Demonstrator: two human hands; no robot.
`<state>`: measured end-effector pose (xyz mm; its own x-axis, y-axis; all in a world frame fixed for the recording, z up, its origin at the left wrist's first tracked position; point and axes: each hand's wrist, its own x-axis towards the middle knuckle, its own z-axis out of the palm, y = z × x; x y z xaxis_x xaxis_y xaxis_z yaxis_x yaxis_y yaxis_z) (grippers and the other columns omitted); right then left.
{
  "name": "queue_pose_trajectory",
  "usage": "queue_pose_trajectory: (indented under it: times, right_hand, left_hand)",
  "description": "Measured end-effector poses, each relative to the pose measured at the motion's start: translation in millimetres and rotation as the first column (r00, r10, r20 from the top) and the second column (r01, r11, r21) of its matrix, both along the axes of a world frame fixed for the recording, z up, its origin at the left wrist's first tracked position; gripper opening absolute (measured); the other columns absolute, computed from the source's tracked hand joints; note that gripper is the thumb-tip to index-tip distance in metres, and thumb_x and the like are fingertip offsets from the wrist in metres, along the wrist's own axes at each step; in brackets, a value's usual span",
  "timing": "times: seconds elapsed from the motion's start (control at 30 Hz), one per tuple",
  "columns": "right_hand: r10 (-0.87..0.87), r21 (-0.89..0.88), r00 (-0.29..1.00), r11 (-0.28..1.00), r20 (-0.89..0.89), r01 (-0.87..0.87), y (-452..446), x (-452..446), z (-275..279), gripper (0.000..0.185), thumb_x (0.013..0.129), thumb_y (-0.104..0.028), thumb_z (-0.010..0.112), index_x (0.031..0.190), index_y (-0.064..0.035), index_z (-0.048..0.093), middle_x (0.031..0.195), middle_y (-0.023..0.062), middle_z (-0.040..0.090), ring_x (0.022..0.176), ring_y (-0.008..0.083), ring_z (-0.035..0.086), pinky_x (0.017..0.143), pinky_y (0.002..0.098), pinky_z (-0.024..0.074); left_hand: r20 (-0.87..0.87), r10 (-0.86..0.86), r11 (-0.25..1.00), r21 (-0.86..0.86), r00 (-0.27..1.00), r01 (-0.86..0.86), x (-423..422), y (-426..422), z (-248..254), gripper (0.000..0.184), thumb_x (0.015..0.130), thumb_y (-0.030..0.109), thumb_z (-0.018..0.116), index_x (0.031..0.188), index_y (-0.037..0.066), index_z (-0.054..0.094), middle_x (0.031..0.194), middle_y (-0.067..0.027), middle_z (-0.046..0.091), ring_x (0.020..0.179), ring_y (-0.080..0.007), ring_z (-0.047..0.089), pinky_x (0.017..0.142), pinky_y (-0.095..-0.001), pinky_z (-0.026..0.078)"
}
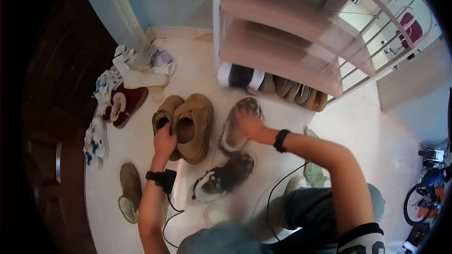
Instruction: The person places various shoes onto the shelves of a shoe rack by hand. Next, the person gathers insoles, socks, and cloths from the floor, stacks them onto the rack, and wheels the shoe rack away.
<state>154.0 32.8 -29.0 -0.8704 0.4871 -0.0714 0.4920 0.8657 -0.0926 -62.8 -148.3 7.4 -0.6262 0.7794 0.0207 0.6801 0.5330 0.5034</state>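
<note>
Two tan slip-on shoes stand side by side on the floor. My left hand is closed on the left one, its fingers at the opening. To the right, my right hand grips a grey-brown patterned sneaker from above; both are slightly blurred, and the fingertips are hard to make out. A second dark patterned sneaker with a pale toe lies below, also blurred. Each wrist wears a black band, and thin cables hang near both arms.
A shoe rack with pinkish-brown shelves holds shoes on its lowest level. Several shoes line the dark door on the left. One brown boot lies nearer. A green cloth lies right of my knees.
</note>
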Motion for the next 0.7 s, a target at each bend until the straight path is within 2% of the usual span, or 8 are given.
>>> queue_pose_trajectory:
  times: [0.07,0.2,0.23,0.37,0.47,0.53,0.6,0.7]
  right_hand:
    - [0.082,0.017,0.996,0.996,0.041,-0.083,15.4,13.7,12.3,0.058,0.064,-0.011,0.052,0.115,-0.0005,0.028,0.105,0.0157,0.038,0.093,0.0309,0.042,0.065,0.0341,0.045]
    - [0.24,0.089,0.949,0.961,0.205,-0.263,16.1,40.3,35.6,0.054,0.064,-0.007,0.049,0.115,-0.0018,0.03,0.106,0.0141,0.038,0.092,0.0281,0.041,0.06,0.0316,0.0467]
    - [0.272,0.045,0.952,0.959,0.139,-0.28,17.9,49.4,34.3,0.051,0.064,-0.006,0.048,0.113,-0.0022,0.032,0.105,0.0136,0.038,0.092,0.0273,0.041,0.058,0.0313,0.0468]
    - [0.344,-0.007,0.929,0.938,0.138,-0.347,23.6,75.3,38.0,0.05,0.065,-0.01,0.048,0.113,-0.0053,0.034,0.105,0.0113,0.039,0.091,0.0269,0.042,0.061,0.032,0.0465]
    - [0.412,0.057,0.901,0.904,0.137,-0.423,29.0,94.4,41.0,0.05,0.066,-0.011,0.048,0.114,-0.0086,0.034,0.109,0.0103,0.038,0.094,0.0265,0.041,0.061,0.032,0.0466]
    - [0.409,-0.011,0.896,0.91,0.173,-0.414,31.8,103.8,45.1,0.051,0.067,-0.012,0.047,0.116,-0.0114,0.033,0.113,0.0117,0.034,0.097,0.0271,0.04,0.061,0.0324,0.0464]
    - [0.378,-0.075,0.917,0.925,0.125,-0.371,33.8,112.0,42.7,0.053,0.067,-0.012,0.047,0.118,-0.0126,0.031,0.116,0.0123,0.031,0.101,0.0289,0.037,0.066,0.0347,0.0448]
    - [0.344,-0.086,0.93,0.938,0.129,-0.335,32.6,108.0,28.6,0.054,0.067,-0.011,0.046,0.119,-0.0133,0.03,0.119,0.0129,0.028,0.103,0.0311,0.035,0.071,0.0382,0.0422]
  left_hand:
    - [0.056,0.01,0.999,-0.039,0.998,-0.008,11.5,-6.5,30.5,0.032,0.064,0.01,0.05,0.094,-0.002,0.047,0.084,-0.0204,0.053,0.081,-0.0354,0.048,0.068,-0.0383,0.039]
    - [-0.027,-0.077,0.996,-0.044,0.997,0.076,32.7,-10.9,73.0,0.03,0.063,0.012,0.051,0.091,0.001,0.048,0.083,-0.0196,0.052,0.077,-0.0351,0.049,0.065,-0.0404,0.039]
    - [-0.092,-0.132,0.99,-0.054,0.987,0.127,42.4,-8.2,86.8,0.029,0.063,0.012,0.051,0.09,0.002,0.047,0.082,-0.0188,0.052,0.076,-0.0349,0.049,0.064,-0.0405,0.039]
    - [-0.153,-0.31,0.951,-0.026,0.938,0.309,69.4,-2.3,131.6,0.026,0.06,0.009,0.054,0.084,0.003,0.045,0.077,-0.0163,0.051,0.07,-0.0346,0.048,0.058,-0.0402,0.039]
    - [-0.155,-0.414,0.905,0.034,0.897,0.424,83.0,20.0,163.7,0.024,0.061,0.009,0.052,0.082,0.003,0.044,0.077,-0.016,0.05,0.07,-0.0349,0.048,0.057,-0.0402,0.039]
    - [-0.163,-0.445,0.891,0.02,0.88,0.454,91.8,42.7,175.1,0.024,0.061,0.009,0.051,0.082,0.002,0.043,0.077,-0.0157,0.049,0.07,-0.0354,0.047,0.056,-0.0404,0.039]
    - [-0.14,-0.456,0.87,0.138,0.879,0.473,101.2,69.5,180.1,0.022,0.061,0.008,0.05,0.081,0.002,0.043,0.077,-0.016,0.049,0.07,-0.0361,0.047,0.056,-0.0408,0.038]
    - [-0.189,-0.458,0.861,0.148,0.868,0.487,112.3,114.6,178.8,0.021,0.061,0.01,0.05,0.08,0.001,0.045,0.075,-0.0184,0.05,0.07,-0.0361,0.048,0.058,-0.0413,0.039]
